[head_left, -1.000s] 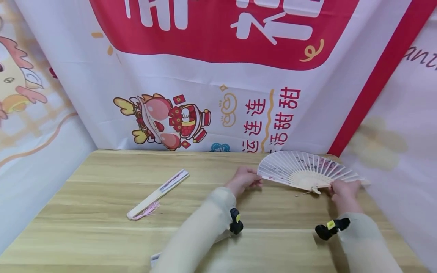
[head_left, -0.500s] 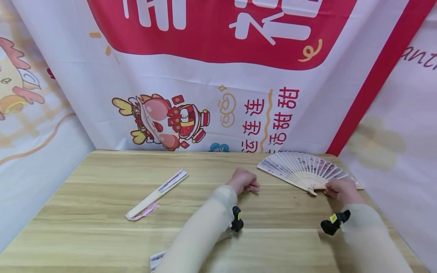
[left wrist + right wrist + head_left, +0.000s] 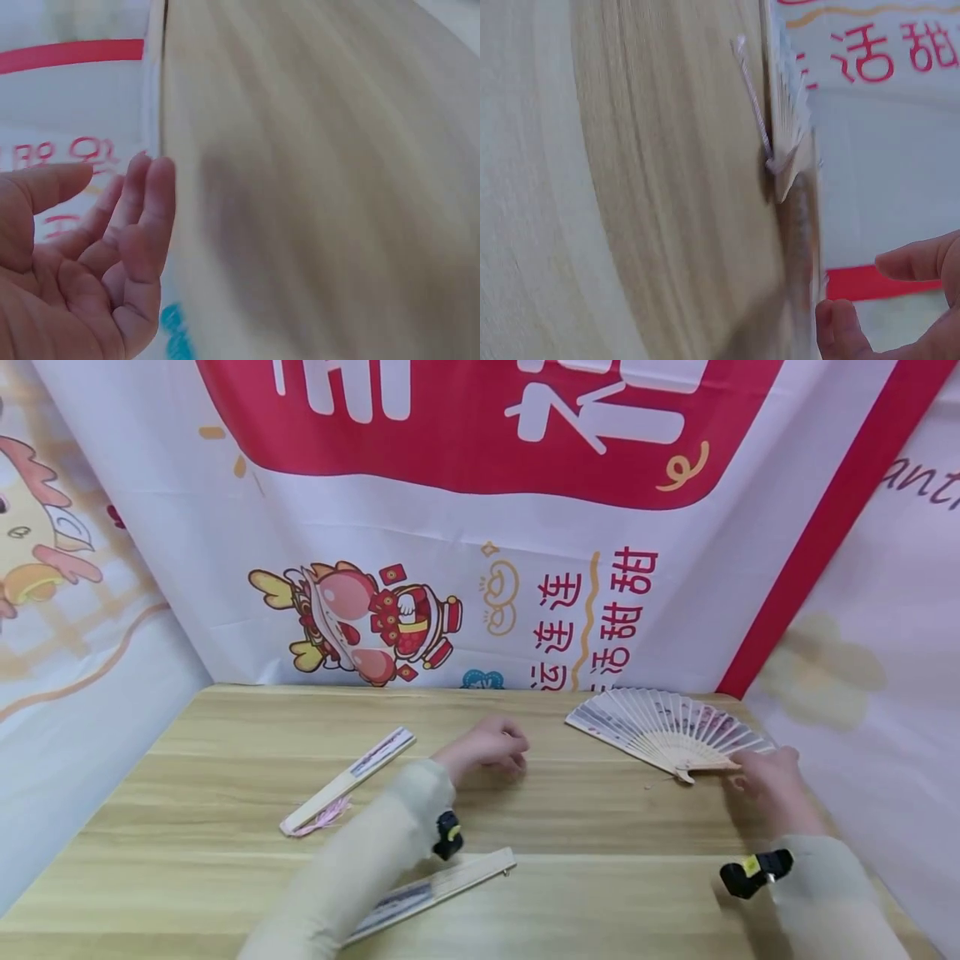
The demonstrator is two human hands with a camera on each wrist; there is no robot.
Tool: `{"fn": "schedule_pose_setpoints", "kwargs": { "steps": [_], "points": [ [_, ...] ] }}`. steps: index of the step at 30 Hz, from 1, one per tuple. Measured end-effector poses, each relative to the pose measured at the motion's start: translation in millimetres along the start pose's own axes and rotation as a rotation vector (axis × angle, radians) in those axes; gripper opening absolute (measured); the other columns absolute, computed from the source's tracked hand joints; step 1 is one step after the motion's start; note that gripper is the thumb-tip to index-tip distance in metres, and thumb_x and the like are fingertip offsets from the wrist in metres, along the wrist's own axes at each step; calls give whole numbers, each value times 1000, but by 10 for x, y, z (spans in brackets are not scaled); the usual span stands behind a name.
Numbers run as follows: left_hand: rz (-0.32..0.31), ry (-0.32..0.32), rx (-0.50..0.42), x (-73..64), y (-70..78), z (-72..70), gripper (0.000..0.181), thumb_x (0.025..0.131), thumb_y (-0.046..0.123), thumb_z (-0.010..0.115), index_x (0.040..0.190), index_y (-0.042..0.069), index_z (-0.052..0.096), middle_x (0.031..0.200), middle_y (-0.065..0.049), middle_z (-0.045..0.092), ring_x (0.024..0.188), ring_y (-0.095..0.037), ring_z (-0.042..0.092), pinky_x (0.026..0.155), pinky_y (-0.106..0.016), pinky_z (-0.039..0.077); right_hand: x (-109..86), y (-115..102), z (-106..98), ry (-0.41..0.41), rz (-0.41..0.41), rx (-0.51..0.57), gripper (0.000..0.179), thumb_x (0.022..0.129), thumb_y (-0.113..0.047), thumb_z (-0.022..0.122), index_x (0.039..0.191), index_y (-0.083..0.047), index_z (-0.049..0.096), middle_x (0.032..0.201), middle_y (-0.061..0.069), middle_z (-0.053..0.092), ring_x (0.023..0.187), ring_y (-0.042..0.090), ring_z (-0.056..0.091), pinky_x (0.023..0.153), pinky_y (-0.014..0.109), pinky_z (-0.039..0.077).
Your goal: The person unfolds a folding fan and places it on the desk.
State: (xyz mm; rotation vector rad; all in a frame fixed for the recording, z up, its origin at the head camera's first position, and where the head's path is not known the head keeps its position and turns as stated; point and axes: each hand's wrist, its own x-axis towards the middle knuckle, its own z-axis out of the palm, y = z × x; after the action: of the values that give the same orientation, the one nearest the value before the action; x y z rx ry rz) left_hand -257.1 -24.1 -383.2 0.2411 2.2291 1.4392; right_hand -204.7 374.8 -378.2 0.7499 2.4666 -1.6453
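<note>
A spread folding fan (image 3: pixel 660 727) with pale ribs and a floral print lies at the table's back right. Just beside its right end is my right hand (image 3: pixel 772 777), its thumb and fingers apart in the right wrist view, where the fan (image 3: pixel 787 120) appears edge-on with a thin cord. Whether a fingertip still touches the fan I cannot tell. Left of the fan, my left hand (image 3: pixel 487 747) hovers over the table, holding nothing. Its fingers (image 3: pixel 159 195) are loosely bent in the left wrist view.
A folded fan with a pink tassel (image 3: pixel 327 814) lies on the wooden table (image 3: pixel 187 860) at left. Another folded fan (image 3: pixel 457 875) lies at the front, partly behind my left sleeve. A printed cloth (image 3: pixel 465 527) hangs along the back edge.
My left hand has left the spread fan's left end and moved left, uncovering more of the front folded fan. My right hand held the fan's right side and has shifted slightly outward.
</note>
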Motion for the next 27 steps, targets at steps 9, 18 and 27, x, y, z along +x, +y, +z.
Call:
{"fn": "schedule_pose_setpoints", "kwargs": {
  "steps": [9, 18, 27],
  "points": [
    [195, -14, 301, -682, 118, -507, 17, 97, 19, 61, 108, 6, 67, 92, -8, 69, 84, -23, 69, 77, -35, 58, -116, -312, 270, 74, -287, -265, 66, 94, -13, 55, 146, 17, 26, 117, 36, 52, 69, 9, 60, 59, 18, 52],
    [201, 105, 425, -1125, -134, -637, 15, 90, 23, 74, 101, 16, 69, 92, 4, 67, 87, -11, 62, 82, -30, 56, -464, -535, 869, -64, -604, -396, 45, 93, -9, 63, 133, 9, 52, 106, 28, 64, 83, 23, 64, 64, 26, 50],
    [210, 106, 481, -1493, -504, -597, 22, 87, 22, 76, 105, 10, 70, 100, 0, 71, 87, -12, 65, 78, -30, 55, -716, -595, 1383, -254, -773, -425, 35, 88, -4, 70, 120, 8, 62, 86, 14, 68, 73, 18, 64, 68, 26, 53]
  ]
}}
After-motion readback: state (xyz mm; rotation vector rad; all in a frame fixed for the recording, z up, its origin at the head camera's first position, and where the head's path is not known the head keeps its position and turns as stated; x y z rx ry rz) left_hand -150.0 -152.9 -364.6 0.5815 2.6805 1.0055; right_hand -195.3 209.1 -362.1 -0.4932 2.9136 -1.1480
